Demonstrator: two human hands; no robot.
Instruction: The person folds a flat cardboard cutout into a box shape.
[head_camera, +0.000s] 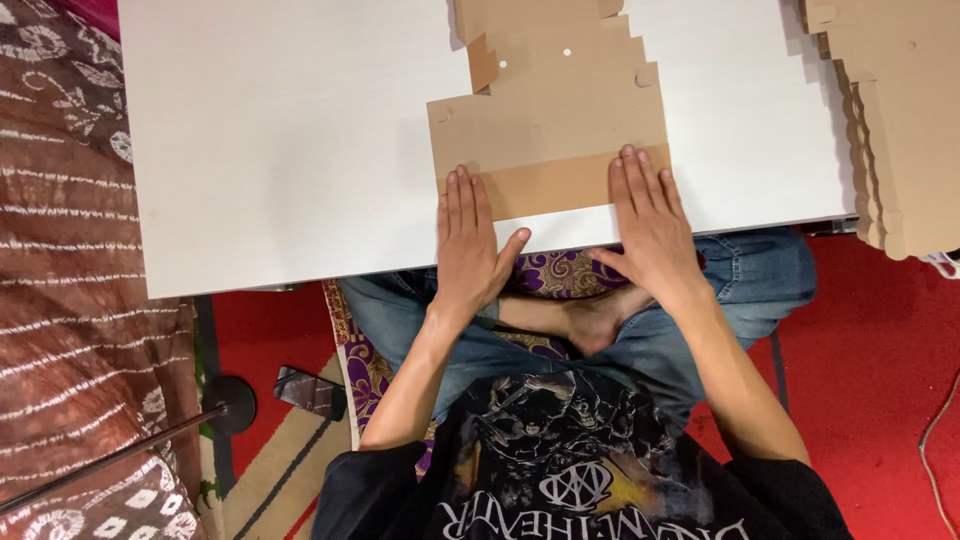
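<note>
Cardboard blank (548, 120), flat, tan, die-cut with tabs and small round holes; lies on the white table (280, 150) at the middle of its near edge, reaching back toward the far edge. Bottom strip of the blank is folded up over itself and shows a slightly darker tone.

Left hand (468, 245): open, palm down, fingers together and straight, pressed on the left end of the folded strip, the heel of the hand past the table's near edge.

Right hand (650, 225): open, palm down, fingers slightly spread, pressed on the right end of the same strip. Hands lie apart, one at each end of the fold; neither grips anything.

Stack of cardboard blanks (900, 120): same tan colour, piled at the table's right edge, overhanging its near right corner, well apart from the hands.

Phone (310, 392): dark, on the patterned rug below the table, beside a round black stand base (228, 403).
</note>
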